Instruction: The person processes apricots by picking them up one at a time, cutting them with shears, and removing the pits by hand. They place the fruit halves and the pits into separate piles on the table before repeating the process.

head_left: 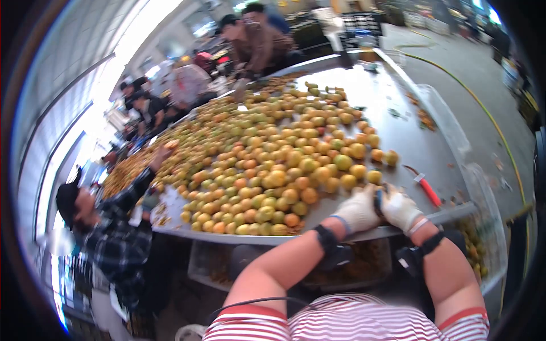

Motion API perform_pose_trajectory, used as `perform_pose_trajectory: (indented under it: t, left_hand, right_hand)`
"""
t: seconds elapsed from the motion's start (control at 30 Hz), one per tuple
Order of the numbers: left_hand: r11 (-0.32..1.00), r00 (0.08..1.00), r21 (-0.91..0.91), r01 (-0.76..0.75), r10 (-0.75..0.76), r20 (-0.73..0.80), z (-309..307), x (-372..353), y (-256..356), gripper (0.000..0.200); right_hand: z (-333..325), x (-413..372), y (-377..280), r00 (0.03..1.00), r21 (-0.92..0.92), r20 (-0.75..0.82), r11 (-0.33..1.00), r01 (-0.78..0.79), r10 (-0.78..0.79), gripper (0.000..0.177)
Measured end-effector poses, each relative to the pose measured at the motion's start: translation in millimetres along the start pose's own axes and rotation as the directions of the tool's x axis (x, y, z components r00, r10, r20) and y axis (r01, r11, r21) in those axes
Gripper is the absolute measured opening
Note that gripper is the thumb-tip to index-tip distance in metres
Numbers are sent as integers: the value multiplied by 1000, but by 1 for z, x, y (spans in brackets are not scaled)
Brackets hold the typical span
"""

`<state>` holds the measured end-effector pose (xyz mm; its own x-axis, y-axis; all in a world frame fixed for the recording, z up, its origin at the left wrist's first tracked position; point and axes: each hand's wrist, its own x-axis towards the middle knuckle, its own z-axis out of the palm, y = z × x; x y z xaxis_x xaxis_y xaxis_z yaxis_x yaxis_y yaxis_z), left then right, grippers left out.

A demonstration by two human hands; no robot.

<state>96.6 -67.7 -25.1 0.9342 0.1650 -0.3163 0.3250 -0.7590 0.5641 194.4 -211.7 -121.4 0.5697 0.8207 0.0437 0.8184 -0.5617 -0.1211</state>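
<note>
Gloved in white, the left hand curls inward above the table's near edge, meeting the white-gloved right hand at a small dark object held between them; blur hides how firmly either grips it.

At far left, a person in a dark plaid shirt leans in and reaches an arm over the table's side. Next comes the broad heap of round yellow, orange and green fruit, which blocks the way leftward and spreads close to the left hand. A clear plastic bin sits under the near edge. Right of the heap, shiny metal tabletop shows up to the raised right rim, with scattered green leaves farther back. Just beside the right hand lies a red-handled tool with a curved dark blade, near the rim's corner. Beyond the rim stands another clear bin holding fruit, and a yellow-green hose crosses the grey floor.
</note>
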Motion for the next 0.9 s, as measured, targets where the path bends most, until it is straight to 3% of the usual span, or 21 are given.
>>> perform_pose_trajectory:
  t: [0.03, 0.07, 0.1, 0.13, 0.23, 0.27, 0.3, 0.33, 0.37, 0.4, 0.47, 0.6, 0.7, 0.8, 0.87, 0.9]
  left_hand:
    - [999, 1000, -33, -20, 19, -19, 2, 1, 0, 87]
    - [999, 1000, -51, -4, 3, -17, 1, 2, 0, 93]
    - [999, 1000, -39, 8, -7, 26, -2, 4, 0, 98]
    - [995, 997, -98, -2, 9, 76, -12, -2, 4, 99]
    - [988, 999, -152, -37, 42, 33, -6, 11, -8, 93]
    - [960, 995, -277, -42, 64, 72, -7, 14, -10, 90]
    - [916, 990, -400, -42, 92, 108, -7, 17, -13, 88]
    - [915, 991, -401, -47, 94, 98, -7, 21, -14, 88]
    - [904, 987, -424, -52, 110, 114, -6, 25, -16, 87]
    - [893, 984, -448, -56, 126, 129, -6, 28, -18, 87]
    - [891, 985, -442, -101, 151, 79, -3, 31, -22, 90]
    - [860, 984, -507, -53, 132, 120, -24, 14, -9, 94]
    - [933, 982, -315, -175, 187, 9, -21, 23, -9, 95]
    - [892, 971, -382, -240, 227, -79, -33, 12, -13, 92]
    - [909, 976, -354, -219, 201, -87, -48, 5, -21, 91]
    - [909, 977, -361, -208, 175, -122, -64, -11, -27, 92]
  right_hand:
    - [18, 11, 6, 989, 271, 21, 952, -146, 146, 51]
    - [39, 20, 15, 965, 347, 61, 901, -260, 255, 54]
    - [-14, 13, -12, 905, 463, 113, 784, -413, 409, 55]
    - [-12, 20, -14, 915, 464, 109, 794, -392, 389, 55]
    - [5, 31, 3, 851, 652, 197, 583, -485, 487, 53]
    - [12, 34, 7, 856, 653, 189, 590, -475, 481, 53]
    - [12, 35, 5, 833, 772, 227, 428, -470, 504, 52]
    - [11, 38, 4, 811, 859, 272, 249, -447, 519, 51]
    - [7, 37, 4, 789, 871, 332, 153, -466, 517, 45]
    - [6, 39, 4, 794, 872, 325, 163, -462, 514, 45]
    - [10, 39, 8, 831, 945, 280, 14, -326, 480, 37]
    - [26, 48, 25, 870, 987, 159, -88, -133, 467, 26]
    - [7, 51, 18, 863, 985, 168, -108, -133, 477, 28]
    - [-13, 58, 4, 845, 986, 165, -117, -122, 508, 27]
    - [-28, 69, -15, 892, 978, 97, -209, -3, 442, 25]
    - [-43, 75, -29, 914, 982, 98, -185, -26, 393, 24]
